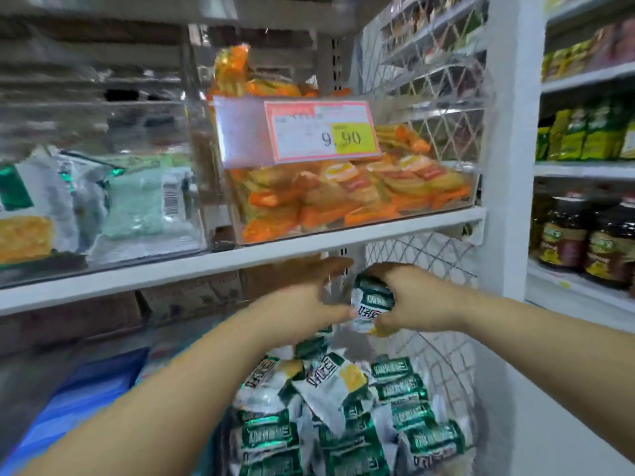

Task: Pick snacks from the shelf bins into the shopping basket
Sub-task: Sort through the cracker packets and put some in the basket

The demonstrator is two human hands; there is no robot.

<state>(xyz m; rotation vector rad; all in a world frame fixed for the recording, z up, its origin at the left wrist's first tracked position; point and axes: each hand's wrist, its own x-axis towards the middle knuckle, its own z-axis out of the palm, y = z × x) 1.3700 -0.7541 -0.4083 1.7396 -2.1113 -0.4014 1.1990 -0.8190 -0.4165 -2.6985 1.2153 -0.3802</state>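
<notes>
Progress is judged as mid-pick. One green-and-white snack packet (371, 300) is held in the air just under the shelf (240, 259) edge, at 6 o'clock from the clear bin of orange packets (343, 187). Right hand (419, 304) is curled round the packet from its 3 o'clock side. Left hand (305, 298) is spread, fingers straight, thumb tip touching the packet's 9 o'clock edge; no firm pinch is seen there. A heap of like packets (343, 417) is seen at 6 o'clock below the hands, bounded at 3 o'clock by white wire mesh (446, 355). Whether this heap lies in a shelf bin or in the shopping basket cannot be told; no basket is clearly made out. Packets already picked therefore cannot be counted. Left to do, by judgement: the held packet is to be lodged in the basket, with further picks likely.
</notes>
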